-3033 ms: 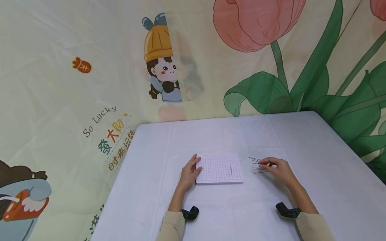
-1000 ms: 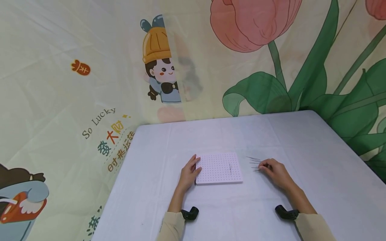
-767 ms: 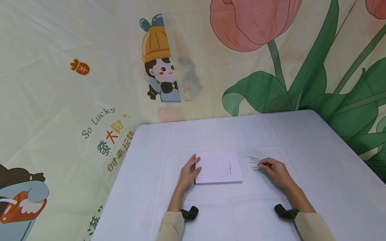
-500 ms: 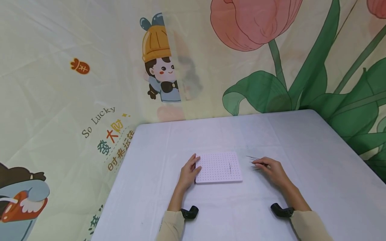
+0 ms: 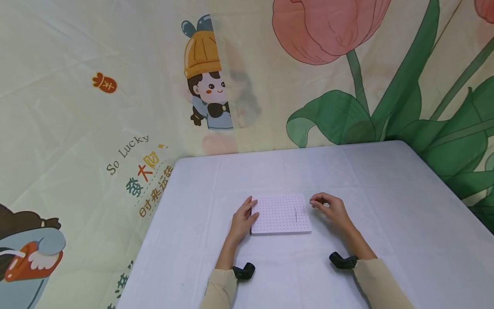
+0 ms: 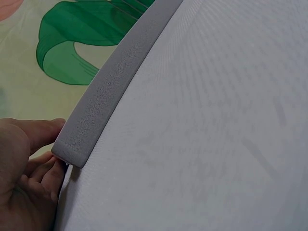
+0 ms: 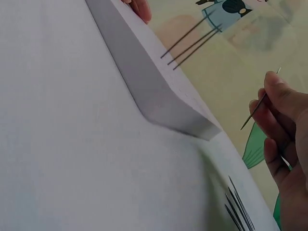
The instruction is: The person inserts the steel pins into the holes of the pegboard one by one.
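My left hand (image 5: 241,221) grips the left edge of a white pegboard (image 5: 275,214) with a grid of small holes. In the left wrist view its thumb (image 6: 43,132) lies along the board's edge and the other fingers sit at the corner. My right hand (image 5: 332,209) is raised just off the board's right back corner. Between thumb and fingertips it pinches a thin dark needle (image 7: 254,111), its pointed end slanting down. Three similar needles (image 7: 194,45) stand upright in holes toward the board's right side.
Several loose needles (image 7: 241,203) lie side by side on the white tablecloth (image 5: 285,266), right of the board and under the right hand. A printed cloth backdrop (image 5: 254,86) rises behind the table's back edge.
My right hand has picked up a needle from the loose ones and moved left and back toward the board. My left hand keeps its place on the board.
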`<state>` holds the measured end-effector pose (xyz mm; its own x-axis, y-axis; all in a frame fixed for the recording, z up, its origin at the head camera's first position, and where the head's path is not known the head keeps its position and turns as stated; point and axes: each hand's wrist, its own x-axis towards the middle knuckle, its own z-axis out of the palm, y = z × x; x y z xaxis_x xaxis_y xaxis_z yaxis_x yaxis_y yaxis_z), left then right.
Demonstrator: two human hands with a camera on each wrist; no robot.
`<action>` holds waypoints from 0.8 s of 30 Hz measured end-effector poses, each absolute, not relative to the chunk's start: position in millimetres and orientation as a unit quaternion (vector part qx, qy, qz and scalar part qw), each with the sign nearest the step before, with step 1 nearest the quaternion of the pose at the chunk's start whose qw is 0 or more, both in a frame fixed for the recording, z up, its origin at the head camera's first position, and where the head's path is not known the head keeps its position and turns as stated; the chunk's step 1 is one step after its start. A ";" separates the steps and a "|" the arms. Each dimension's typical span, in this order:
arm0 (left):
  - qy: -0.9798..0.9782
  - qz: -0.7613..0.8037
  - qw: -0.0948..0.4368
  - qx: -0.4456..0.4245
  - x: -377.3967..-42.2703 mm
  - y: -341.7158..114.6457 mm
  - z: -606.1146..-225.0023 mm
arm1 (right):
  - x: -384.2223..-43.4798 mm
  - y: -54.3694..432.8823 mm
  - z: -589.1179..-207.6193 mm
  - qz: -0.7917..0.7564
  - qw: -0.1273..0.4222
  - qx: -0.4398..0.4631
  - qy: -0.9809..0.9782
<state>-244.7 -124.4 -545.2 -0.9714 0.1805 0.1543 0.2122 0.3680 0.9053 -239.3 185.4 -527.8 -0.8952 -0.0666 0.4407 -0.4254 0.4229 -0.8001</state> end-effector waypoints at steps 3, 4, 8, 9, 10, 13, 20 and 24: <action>-0.826 -0.550 0.016 -0.122 -245.6 -124.3 -545.1 | -243.7 173.0 -527.6 0.533 0.184 0.149 -0.812; -0.827 -0.549 0.016 -0.122 -246.0 -124.4 -545.5 | -244.3 168.9 -528.1 0.539 0.187 0.148 -0.808; -0.828 -0.546 0.015 -0.123 -246.4 -125.2 -547.0 | -244.3 155.0 -532.5 0.552 0.185 0.152 -0.799; -0.829 -0.546 0.015 -0.123 -246.5 -125.5 -547.4 | -244.0 152.4 -533.9 0.553 0.183 0.153 -0.799; -0.829 -0.545 0.015 -0.124 -246.4 -125.4 -548.0 | -243.1 150.3 -535.2 0.553 0.180 0.151 -0.799; -0.829 -0.545 0.016 -0.126 -246.1 -125.6 -549.0 | -241.9 146.4 -539.4 0.552 0.177 0.154 -0.800; -0.830 -0.543 0.020 -0.125 -247.6 -126.0 -549.9 | -241.5 143.2 -540.8 0.537 0.176 0.186 -0.804; -0.829 -0.545 0.019 -0.127 -248.2 -126.3 -549.5 | -241.8 141.6 -539.5 0.520 0.184 0.201 -0.809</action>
